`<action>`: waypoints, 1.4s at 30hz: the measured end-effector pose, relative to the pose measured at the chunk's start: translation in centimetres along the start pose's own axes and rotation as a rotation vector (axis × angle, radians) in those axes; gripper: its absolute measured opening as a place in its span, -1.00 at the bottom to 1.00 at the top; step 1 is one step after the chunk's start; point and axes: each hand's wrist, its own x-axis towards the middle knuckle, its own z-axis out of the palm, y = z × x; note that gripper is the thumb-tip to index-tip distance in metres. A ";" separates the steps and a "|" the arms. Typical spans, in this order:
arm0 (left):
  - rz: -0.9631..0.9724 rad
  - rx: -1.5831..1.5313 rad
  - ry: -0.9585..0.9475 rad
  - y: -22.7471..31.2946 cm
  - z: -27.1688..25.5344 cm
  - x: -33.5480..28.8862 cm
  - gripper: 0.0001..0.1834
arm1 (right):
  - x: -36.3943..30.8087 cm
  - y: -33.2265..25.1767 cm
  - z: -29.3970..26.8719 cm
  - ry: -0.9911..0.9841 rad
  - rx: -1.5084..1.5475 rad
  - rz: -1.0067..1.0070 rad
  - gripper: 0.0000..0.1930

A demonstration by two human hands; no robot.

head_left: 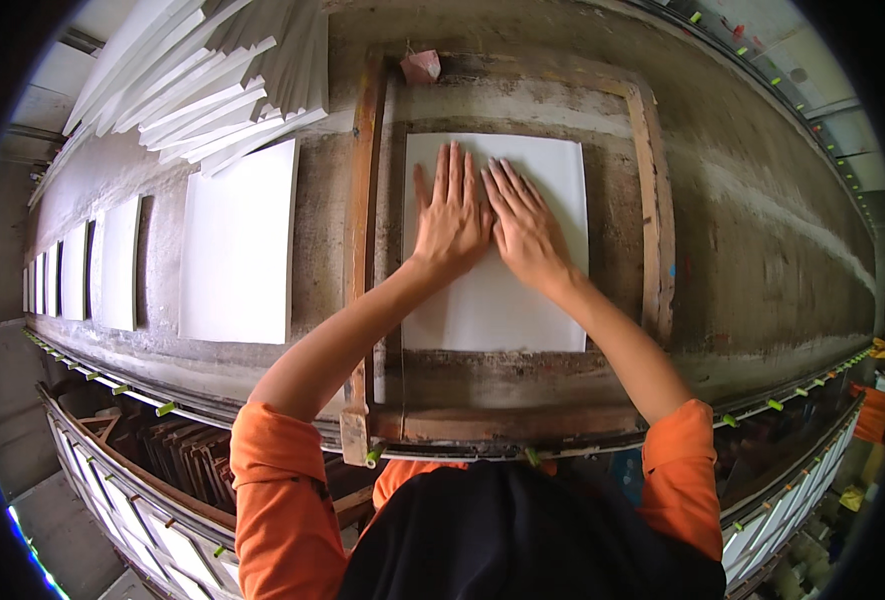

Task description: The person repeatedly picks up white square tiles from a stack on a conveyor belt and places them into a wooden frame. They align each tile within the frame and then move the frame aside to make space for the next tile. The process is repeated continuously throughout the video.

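Note:
A white rectangular panel (492, 310) lies flat on the worktable, inside a wooden frame (652, 200). My left hand (452, 222) rests palm down on the panel's upper left part, its fingers stretched toward the far edge and the thumb out to the left. Beside it, my right hand (532, 235) lies flat on the same panel, with fingers pointing up and slightly left. The two hands nearly meet at the thumb side of the right one. Neither holds anything. A small pink piece (421, 67) sits at the frame's far left corner.
Left of the frame lies another white panel (242, 250), with several more in a row beyond it. Many white boards (212, 90) are stacked at the far left. The stained table (762, 230) stretches right. Green clips (166, 409) line its near edge; racks stand below.

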 end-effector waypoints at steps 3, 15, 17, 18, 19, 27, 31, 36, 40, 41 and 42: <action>0.004 -0.191 0.061 -1.2 1.0 3.8 -0.26 | 3.4 2.7 1.2 0.024 -0.021 -0.025 -0.48; -0.209 -0.101 0.328 -2.8 3.0 6.6 -0.14 | 6.1 5.1 3.8 0.233 -0.272 0.381 -0.48; -0.176 -0.150 0.280 -3.1 2.9 4.9 -0.13 | 4.5 4.7 3.4 0.214 -0.223 0.396 -0.41; -0.139 -0.232 0.276 -3.1 2.6 3.9 -0.13 | 3.4 4.5 3.1 0.222 -0.225 0.392 -0.39; -0.107 -0.312 0.267 -3.2 2.4 2.7 -0.13 | 2.3 4.2 2.7 0.225 -0.221 0.388 -0.38; -0.018 -0.243 0.167 -1.0 0.2 -6.8 -0.10 | -6.1 -0.7 -1.2 0.096 -0.137 0.226 -0.34; -0.022 -0.107 0.048 1.0 -1.9 -9.0 -0.04 | -8.2 -2.8 -2.8 -0.035 -0.100 0.166 -0.29; -0.026 -0.197 0.036 1.2 -2.2 -9.0 -0.04 | -8.0 -3.1 -3.1 -0.058 -0.141 0.145 -0.29; 0.182 -0.291 -0.154 1.3 -2.6 -8.3 -0.19 | -8.3 -3.0 -2.3 -0.016 -0.129 0.131 -0.32; 0.249 -0.181 -0.151 1.3 -2.7 -8.1 -0.19 | -8.0 -2.8 -2.3 0.017 -0.134 0.119 -0.33; 0.314 -0.069 -0.147 1.3 -3.0 -8.0 -0.19 | -8.1 -2.9 -2.3 0.022 -0.163 0.114 -0.36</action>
